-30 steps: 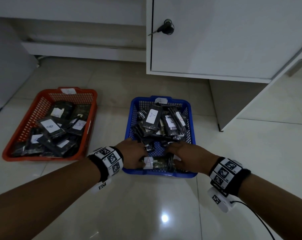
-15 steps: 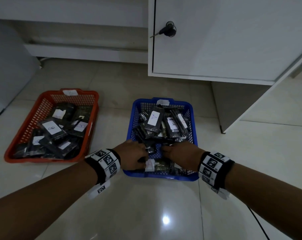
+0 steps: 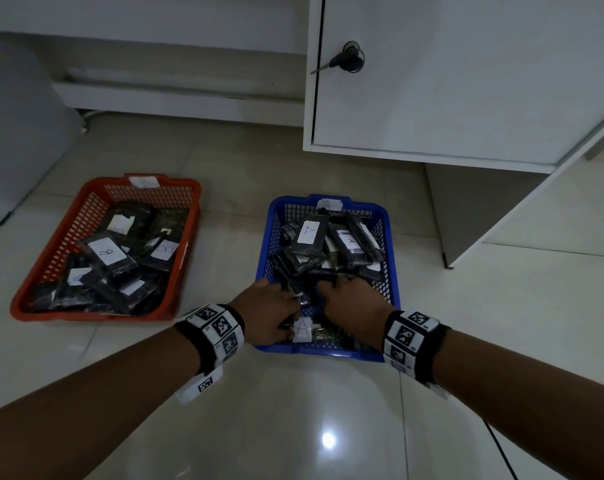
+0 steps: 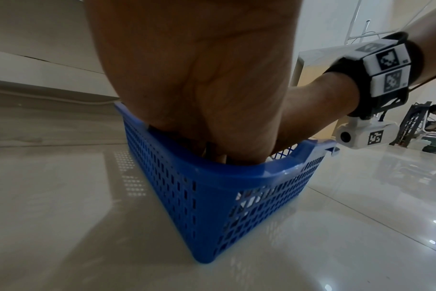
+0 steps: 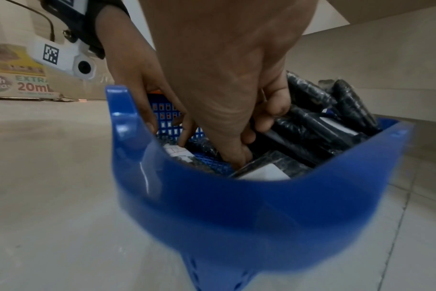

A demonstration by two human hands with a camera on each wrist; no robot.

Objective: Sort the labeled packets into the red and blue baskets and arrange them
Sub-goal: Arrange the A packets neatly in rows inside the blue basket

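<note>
Packets (image 3: 309,249) marked A heaped loose and slanting in blue basket (image 3: 392,289), B-marked ones piled in red basket (image 3: 86,216) well apart to the left, so sorting probably done and tidying in hand. Left hand (image 3: 266,311) and right hand (image 3: 354,311) both sunk into blue basket's near end, fingers curled down among the packets, likely to square the pile; right fingers (image 5: 236,151) touching a packet by the bared mesh floor, though whether either hand pinches one cannot be told.

White cabinet (image 3: 467,81) with key (image 3: 342,60) in its door lock, glossy tiled floor (image 3: 293,427), printed carton (image 5: 15,78).
</note>
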